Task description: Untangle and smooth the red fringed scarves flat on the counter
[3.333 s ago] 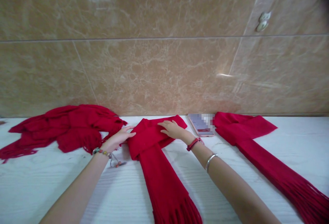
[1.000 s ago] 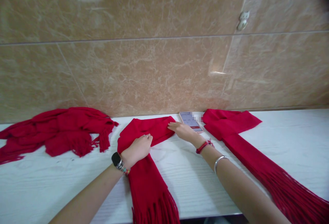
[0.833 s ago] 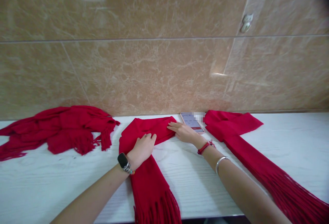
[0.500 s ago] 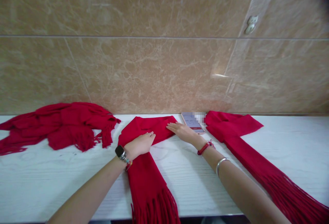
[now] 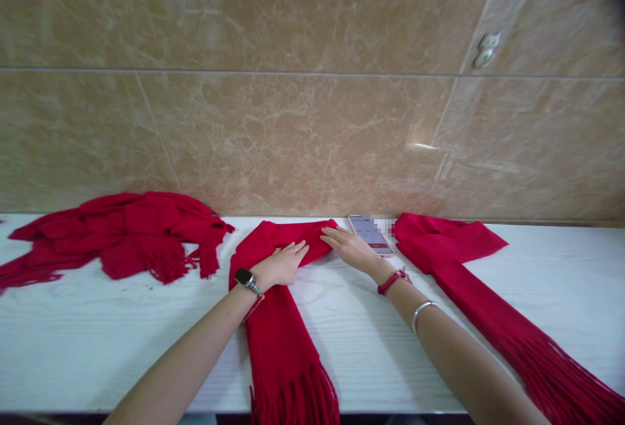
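Using the phone [image 5: 366,228] as our marker, here's the red scarf [image 5: 283,327] on its left, flat on the white table [image 5: 161,334]. Its folded top runs sideways, the near-phone end tipped slightly towards the wall [image 5: 293,145]; the long fringed tail heads from the far-from-phone side towards the person.

And the hands: left hand [image 5: 283,267] sits right over the fold, fingers a little spread and laid flat, cloth directly beneath them. It's the nearer of the two to the tail, which stretches out on the person's side of that palm. Right hand [image 5: 352,249] is just beside the phone, fingers slightly fanned, tips on the fold's phone-side end, so most of the cloth lies leftward from them. No pinch visible in either; the right thumb I can't make out.

Left of all that, a rumpled scarf [image 5: 131,236]; right of the phone, another folded scarf [image 5: 446,246].
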Demonstrator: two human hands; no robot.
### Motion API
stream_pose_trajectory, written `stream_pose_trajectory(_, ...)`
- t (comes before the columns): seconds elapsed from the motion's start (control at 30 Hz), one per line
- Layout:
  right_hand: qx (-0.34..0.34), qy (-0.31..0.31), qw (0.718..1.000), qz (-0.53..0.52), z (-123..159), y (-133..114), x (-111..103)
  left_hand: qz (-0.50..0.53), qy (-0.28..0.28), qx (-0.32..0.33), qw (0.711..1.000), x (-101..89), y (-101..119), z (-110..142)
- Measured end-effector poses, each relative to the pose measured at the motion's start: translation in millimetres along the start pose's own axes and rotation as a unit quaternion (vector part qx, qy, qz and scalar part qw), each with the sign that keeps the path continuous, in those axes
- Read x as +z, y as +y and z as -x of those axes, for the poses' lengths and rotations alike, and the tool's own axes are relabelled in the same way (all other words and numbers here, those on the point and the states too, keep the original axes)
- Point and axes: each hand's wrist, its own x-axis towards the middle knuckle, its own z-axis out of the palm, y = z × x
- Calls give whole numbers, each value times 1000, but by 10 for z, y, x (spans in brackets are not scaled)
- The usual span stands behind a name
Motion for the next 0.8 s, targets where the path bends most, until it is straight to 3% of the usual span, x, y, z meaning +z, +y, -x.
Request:
stream_pose_trajectory(0.23,38,-54,990,-126,58,-18,-44,47,-26,3,999,-118,-9,82)
stream_pose_trajectory(0.33,73,-12,985,-158,-62,-29,-79,74,13,-16,997,-121,-36,49)
stream_pose_trajectory(0.43,123,12,985,-119,-306,-55,-105,65,85,-21,994,-44,-147,-29)
stream_pose_trajectory(0.57,110,-81,990,-42,-606,-87,-34,51,138,6,989,89,-371,-104)
stream_pose_trajectory(0.67,91,-110,989,-26,-673,-93,61,20,138,14,990,145,-489,-121)
stream_pose_trajectory(0.8,84,-101,991,-15,-611,-95,94,2,94,-47,994,82,-511,-165)
